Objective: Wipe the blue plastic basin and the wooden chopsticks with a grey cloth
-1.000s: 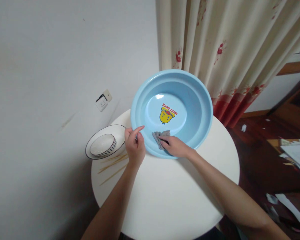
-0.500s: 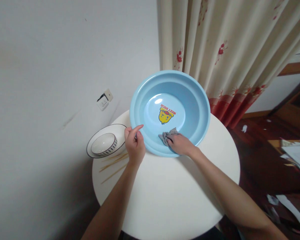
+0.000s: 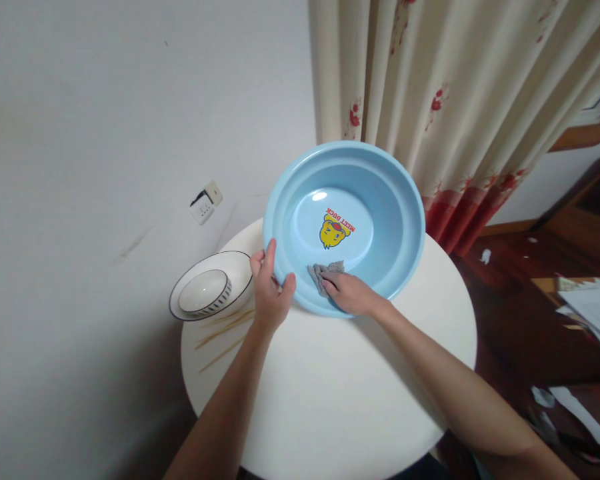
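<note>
A light blue plastic washbasin with a yellow duck print inside rests on the round white table. At its near left rim is my left hand, its thumb over the inner side and its other fingers along the outer edge, gripping loosely. My right hand reaches over the near rim, fingers closed on a crumpled grey cloth. The cloth presses against the basin's near inner wall, below the print.
Left of the basin, a white oval dish with a dark rim holds a small bowl. Several thin wooden sticks lie before it. A wall socket is behind, and a floral curtain hangs at the back right.
My right hand has slid the cloth slightly left along the basin's near wall. My left hand's index finger and thumb have shifted at the rim and spread wider.
</note>
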Motion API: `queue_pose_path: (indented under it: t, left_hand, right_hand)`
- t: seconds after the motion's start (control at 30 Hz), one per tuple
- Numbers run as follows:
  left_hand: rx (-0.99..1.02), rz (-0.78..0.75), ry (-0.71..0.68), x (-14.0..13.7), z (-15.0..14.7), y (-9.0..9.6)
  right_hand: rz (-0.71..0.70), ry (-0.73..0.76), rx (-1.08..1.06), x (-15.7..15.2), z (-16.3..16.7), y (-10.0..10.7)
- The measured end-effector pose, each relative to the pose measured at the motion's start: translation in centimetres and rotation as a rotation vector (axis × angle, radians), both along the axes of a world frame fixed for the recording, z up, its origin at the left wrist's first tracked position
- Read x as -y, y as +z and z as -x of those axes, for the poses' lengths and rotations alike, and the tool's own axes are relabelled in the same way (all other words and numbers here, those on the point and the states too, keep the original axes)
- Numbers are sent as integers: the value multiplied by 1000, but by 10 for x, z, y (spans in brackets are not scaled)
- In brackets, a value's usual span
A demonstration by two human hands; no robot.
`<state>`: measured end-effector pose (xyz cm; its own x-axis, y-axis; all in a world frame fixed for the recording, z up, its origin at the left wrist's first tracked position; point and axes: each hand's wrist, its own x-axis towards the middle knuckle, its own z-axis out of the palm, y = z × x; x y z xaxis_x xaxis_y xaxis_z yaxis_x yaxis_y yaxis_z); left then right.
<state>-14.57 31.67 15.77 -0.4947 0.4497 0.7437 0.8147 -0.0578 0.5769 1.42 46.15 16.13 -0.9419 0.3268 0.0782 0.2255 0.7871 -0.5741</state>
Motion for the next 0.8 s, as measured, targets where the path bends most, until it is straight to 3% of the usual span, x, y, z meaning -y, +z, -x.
queue_pose_path:
  t: [0.17,0.37,0.53,0.7,0.8]
  left_hand:
    - [158,-86,-153,-10,-11,-4]
    - [280,-11,-85,-9,-25,4]
    - [359,-20,-92,-8,-21,5]
    - [292,-32,-126,-7,-13,3]
    - [249,-8,-72,-6,-12,2]
  right_hand:
    - [76,-33,-78,1,5,-2]
    - [107,45,-156,0,2,1]
    - [-9,82,26,-18,-16,6]
    - [-195,-49,272,-39,-24,8]
    - [-171,-25,273,-34,-17,7]
